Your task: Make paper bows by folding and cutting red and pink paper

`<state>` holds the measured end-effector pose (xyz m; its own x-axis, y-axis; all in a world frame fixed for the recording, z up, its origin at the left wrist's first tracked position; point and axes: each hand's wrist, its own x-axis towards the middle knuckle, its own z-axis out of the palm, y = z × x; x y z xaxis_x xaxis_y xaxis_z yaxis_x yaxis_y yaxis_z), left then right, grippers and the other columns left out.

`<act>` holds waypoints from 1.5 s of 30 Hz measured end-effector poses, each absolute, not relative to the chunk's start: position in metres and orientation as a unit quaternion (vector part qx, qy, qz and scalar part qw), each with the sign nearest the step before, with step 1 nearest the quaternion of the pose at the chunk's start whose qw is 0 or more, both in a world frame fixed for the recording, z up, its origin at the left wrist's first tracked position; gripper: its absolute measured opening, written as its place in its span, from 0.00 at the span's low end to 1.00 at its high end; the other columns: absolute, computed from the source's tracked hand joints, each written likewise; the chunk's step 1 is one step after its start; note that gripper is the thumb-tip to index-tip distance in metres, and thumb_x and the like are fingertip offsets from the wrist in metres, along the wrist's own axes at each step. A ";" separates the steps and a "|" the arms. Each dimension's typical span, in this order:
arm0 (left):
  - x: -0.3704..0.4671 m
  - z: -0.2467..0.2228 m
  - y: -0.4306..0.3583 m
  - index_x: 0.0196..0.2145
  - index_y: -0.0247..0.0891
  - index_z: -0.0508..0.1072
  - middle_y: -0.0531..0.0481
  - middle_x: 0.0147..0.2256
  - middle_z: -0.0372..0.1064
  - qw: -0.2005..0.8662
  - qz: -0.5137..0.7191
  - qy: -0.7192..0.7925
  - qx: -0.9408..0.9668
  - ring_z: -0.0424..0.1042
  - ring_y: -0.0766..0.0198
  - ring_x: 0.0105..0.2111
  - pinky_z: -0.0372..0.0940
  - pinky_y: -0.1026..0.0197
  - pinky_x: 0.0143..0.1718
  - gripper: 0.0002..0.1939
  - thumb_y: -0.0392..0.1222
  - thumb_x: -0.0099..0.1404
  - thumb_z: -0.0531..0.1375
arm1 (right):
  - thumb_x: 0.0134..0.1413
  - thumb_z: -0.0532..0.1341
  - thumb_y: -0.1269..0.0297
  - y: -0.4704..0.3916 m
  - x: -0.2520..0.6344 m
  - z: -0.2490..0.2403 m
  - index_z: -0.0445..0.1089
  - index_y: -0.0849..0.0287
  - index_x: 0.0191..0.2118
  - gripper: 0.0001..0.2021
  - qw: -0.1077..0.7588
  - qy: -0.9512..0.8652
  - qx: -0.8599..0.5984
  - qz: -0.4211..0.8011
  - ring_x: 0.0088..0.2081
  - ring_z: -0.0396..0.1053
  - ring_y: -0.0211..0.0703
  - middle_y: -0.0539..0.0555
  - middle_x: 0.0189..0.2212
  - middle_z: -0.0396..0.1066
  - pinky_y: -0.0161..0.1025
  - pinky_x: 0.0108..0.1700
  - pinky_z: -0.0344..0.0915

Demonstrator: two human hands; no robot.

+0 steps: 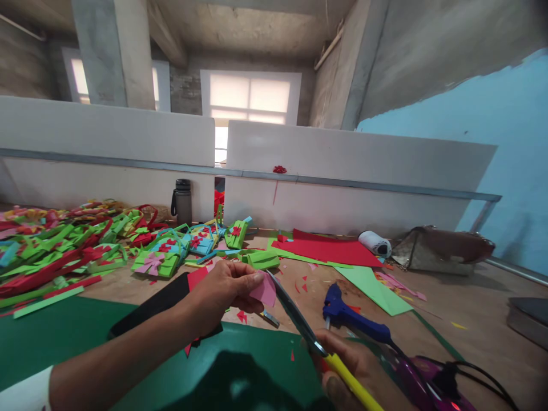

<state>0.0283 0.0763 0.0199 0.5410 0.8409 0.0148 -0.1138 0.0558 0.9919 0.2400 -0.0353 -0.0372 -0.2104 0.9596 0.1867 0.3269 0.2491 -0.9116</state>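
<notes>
A small piece of pink paper [264,290] is pinched between the thumb and fingers of my left hand [229,291]. My right hand [349,365] is wrapped round the yellow handle of a pair of scissors [302,322]. The blades point up and to the left, and their tips meet the right edge of the pink paper. Whether the blades are parted I cannot tell. Under my left forearm lies a black flat object [149,308], partly hidden, with red paper beside it. A small metal-ended tool [269,318] rests just below the pink paper.
A blue glue gun [355,319] with a cord lies to the right. Green and red paper bags [158,260] and strips pile up at left, near a grey bottle [183,202]. Red sheets [323,246], a green sheet [377,288] and a handbag [445,251] lie farther back. A green mat [77,331] covers the front.
</notes>
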 end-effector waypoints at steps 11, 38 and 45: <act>0.029 0.026 0.070 0.20 0.35 0.69 0.53 0.22 0.66 0.656 0.393 0.292 0.574 0.69 0.67 0.23 0.67 0.64 0.27 0.15 0.47 0.51 0.68 | 0.45 0.56 0.34 -0.027 0.241 -0.053 0.69 0.59 0.33 0.28 0.457 -0.668 -0.457 0.368 0.22 0.49 0.34 0.46 0.22 0.53 0.33 0.22 0.53; 0.029 0.025 0.067 0.20 0.36 0.72 0.53 0.20 0.67 0.638 0.374 0.294 0.605 0.64 0.69 0.21 0.62 0.65 0.26 0.12 0.46 0.52 0.65 | 0.43 0.58 0.35 -0.030 0.242 -0.061 0.72 0.59 0.35 0.29 0.468 -0.647 -0.467 0.379 0.21 0.47 0.33 0.47 0.21 0.53 0.32 0.20 0.50; 0.030 0.024 0.067 0.21 0.34 0.73 0.53 0.20 0.67 0.640 0.372 0.296 0.603 0.64 0.70 0.20 0.61 0.65 0.26 0.12 0.45 0.51 0.66 | 0.45 0.59 0.37 -0.028 0.244 -0.065 0.71 0.59 0.35 0.27 0.473 -0.654 -0.454 0.378 0.21 0.47 0.33 0.46 0.20 0.52 0.31 0.19 0.49</act>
<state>0.0295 0.0675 0.0240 0.5472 0.8341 0.0701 -0.1193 -0.0051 0.9928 0.2443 -0.0282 -0.0649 -0.1404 0.9512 0.2748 0.2367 0.3018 -0.9235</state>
